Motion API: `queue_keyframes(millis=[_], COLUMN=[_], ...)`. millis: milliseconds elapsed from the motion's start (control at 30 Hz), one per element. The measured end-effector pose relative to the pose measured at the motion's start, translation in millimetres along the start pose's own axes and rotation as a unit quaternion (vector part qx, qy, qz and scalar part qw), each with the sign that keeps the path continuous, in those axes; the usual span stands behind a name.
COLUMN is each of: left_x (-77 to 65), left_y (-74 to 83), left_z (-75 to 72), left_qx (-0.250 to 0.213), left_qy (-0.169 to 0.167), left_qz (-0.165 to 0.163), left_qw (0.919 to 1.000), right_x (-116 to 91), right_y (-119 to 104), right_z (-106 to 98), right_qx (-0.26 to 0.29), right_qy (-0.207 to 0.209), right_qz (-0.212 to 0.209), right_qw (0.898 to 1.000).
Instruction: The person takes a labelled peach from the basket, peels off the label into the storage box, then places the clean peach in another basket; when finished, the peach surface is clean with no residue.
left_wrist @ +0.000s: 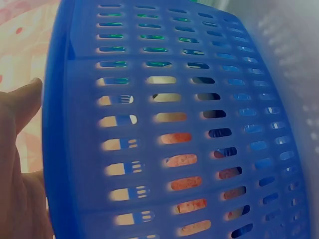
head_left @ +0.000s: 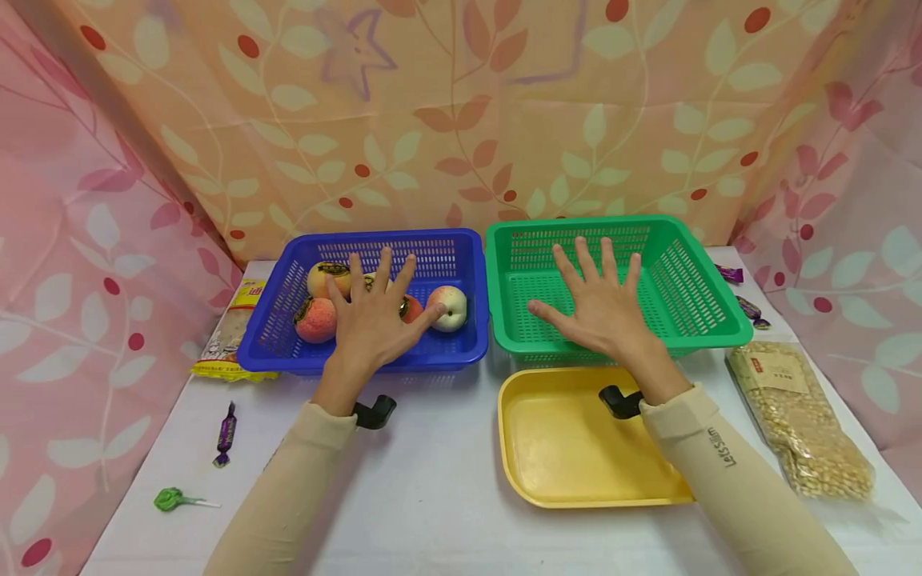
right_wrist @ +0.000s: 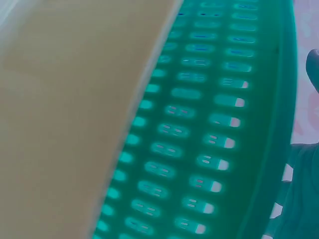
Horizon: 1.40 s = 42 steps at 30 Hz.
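The left hand [head_left: 370,320], fingers spread wide and holding nothing, is over the blue basket [head_left: 432,360], where several pieces of fruit [head_left: 315,320] lie, some partly hidden behind it. The right hand [head_left: 603,308], also spread and holding nothing, is over the green basket [head_left: 670,308], just beside the blue one and behind the yellow tray [head_left: 569,448].
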State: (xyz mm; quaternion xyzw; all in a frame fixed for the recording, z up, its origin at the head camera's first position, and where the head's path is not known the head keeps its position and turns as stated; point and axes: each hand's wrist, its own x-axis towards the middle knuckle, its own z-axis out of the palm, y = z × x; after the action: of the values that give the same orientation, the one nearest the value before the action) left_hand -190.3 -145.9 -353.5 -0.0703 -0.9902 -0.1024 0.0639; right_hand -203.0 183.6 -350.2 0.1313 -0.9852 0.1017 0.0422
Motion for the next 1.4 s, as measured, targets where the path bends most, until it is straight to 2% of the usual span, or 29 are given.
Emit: queue_keyframes(millis=[233,467,633,867,967,1133,1400], left_x=[-1.7,-5.9,-10.0,-17.2,-19.9,-26.0,-32.9], left_y=[-5.0,-13.2,-23.0,-40.5,-47.8,-63.3,-93.7], left_z=[-4.0,-11.1,-17.7,-22.3,-21.4,-19.1,-19.3], left_qx=[-0.018,-0.056,-0.082,-0.107,-0.115,-0.126,-0.145], left_qy=[0.013,0.034,0.058,0.065,0.075,0.091,0.096], left_qz=[-0.006,-0.005,-0.011,-0.03,-0.038,-0.055,-0.073], left_qw=[0.9997,0.9978,0.9949,0.9917,0.9898,0.9863,0.9822], right_x=[4.7,12.4,21.3,35.1,42.3,55.7,79.1], right_y=[-4.8,-13.4,-22.0,-36.6,-43.4,-55.6,-76.2], right_z=[-9.0,-19.7,-25.6,-26.8,-26.0,-24.2,-16.6], right_qx=[0.029,0.084,0.123,0.147,0.169,0.23,0.289], right_qy=[-0.014,-0.04,-0.044,-0.054,-0.066,-0.095,-0.128], right_qz=[-0.019,-0.051,-0.069,-0.104,-0.124,-0.149,-0.179], right_qw=[0.999,0.994,0.989,0.982,0.976,0.957,0.932])
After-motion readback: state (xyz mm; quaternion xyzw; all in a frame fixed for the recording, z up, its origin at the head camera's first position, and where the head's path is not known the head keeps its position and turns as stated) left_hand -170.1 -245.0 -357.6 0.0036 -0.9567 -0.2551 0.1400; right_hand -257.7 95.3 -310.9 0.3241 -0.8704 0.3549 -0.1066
